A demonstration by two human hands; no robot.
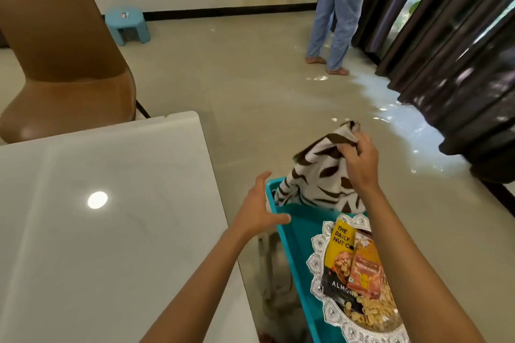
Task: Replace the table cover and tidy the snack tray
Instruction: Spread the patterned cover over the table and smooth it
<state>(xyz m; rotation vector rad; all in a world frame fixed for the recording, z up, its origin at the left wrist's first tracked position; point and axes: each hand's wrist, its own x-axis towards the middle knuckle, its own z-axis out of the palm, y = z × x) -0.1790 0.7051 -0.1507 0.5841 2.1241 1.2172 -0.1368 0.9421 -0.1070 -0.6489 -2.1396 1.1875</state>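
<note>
Head view | teal tray (295, 234): striped cloth (320, 178), plate (316, 259) of snack packets (341, 253) | right hand (359, 161) pinches cloth | left hand (256, 209) spread

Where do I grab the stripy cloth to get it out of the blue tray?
Take the striped cloth by its bunched top corner, from above, where the right hand pinches it. The cloth hangs down from that peak with its bottom end in the teal tray, so a grip there should lift it straight out.
</note>
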